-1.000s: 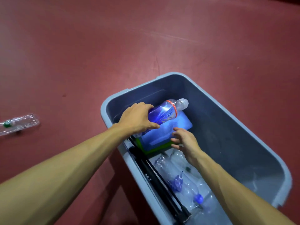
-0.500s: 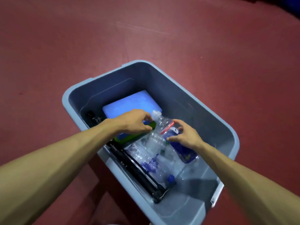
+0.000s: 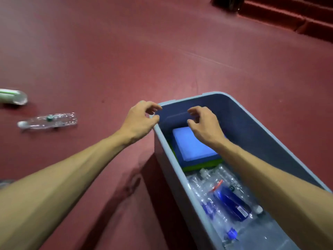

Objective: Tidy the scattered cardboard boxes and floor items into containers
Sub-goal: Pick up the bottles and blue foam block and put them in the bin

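Bottle (image 3: 232,202) now lying in bin (image 3: 252,127), released; left hand (image 3: 140,120), right hand (image 3: 205,123) withdrawn, empty, loosely curled; floor bottle (image 3: 48,120) next.

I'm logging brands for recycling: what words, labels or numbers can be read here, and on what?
None can be read.
Blue bottle in the bin: white label patch, too blurred.
Clear bottle on the floor: green band, no legible text.
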Motion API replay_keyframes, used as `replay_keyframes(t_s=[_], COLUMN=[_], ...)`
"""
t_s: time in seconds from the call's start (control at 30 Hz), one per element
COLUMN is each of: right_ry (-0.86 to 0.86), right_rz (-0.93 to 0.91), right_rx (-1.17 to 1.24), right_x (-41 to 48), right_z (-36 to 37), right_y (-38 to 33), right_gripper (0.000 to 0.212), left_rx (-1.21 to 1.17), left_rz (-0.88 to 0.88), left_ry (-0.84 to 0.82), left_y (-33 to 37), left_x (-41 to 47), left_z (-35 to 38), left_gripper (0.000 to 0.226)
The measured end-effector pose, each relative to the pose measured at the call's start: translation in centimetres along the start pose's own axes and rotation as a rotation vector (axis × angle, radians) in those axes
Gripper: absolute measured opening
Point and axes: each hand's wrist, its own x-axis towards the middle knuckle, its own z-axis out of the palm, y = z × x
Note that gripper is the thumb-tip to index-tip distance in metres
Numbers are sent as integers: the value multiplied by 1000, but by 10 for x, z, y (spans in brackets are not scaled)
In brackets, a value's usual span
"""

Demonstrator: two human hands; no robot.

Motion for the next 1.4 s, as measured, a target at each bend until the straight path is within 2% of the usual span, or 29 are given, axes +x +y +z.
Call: replay_keyframes(t_s=[0.1, 0.17, 0.43, 0.63, 0.77, 0.87, 1.0, 1.1, 1.2, 1.27, 1.33, 1.4], right_ry=[15, -40, -500, -755, -812, -859, -845, -830, -819, -805, -771, -714], right_rz=[-202, -303, -476, -528, -492, -504, -457, -408, -372, -340, -328, -331], right_rx=[8, -11, -85, -206, -221, -328, -364, -357, -370, -386, -374, -362], right_x=[18, 20, -19, -21, -22, -17, 11, 39, 70, 94, 117, 137], right_z=[45, 82, 222, 245, 237, 251, 296, 337, 365, 382, 399, 417], right_y=[-63, -102, -214, -322, -377, -378, -356, -331, -307, -294, -285, -282], right_gripper=[31, 31, 39, 44, 43, 47, 54, 60, 64, 66, 64, 61], left_rx=[-9, -2, 85, 129, 97, 102, 86, 67, -37, -61, -43, 15], left_rz=[-123, -217, -561, -745, -826, -854, -949, -1147, -1372, -1466, -1467, -1396], left_ry=[88, 128, 262, 234, 175, 131, 127, 278, 423, 504, 582, 601], left_y=[-50, -84, -210, -252, -255, -274, -310, -350, -381, -394, -405, -411], left_x=[-22, -45, -159, -222, -240, -225, -189, -166, -156, -149, -142, -134], left_z=[-46, -78, -195, -286, -331, -338, -309, -272, -236, -220, -210, -202], left_gripper=[27, 25, 24, 27, 30, 35, 43, 58, 95, 110, 109, 99])
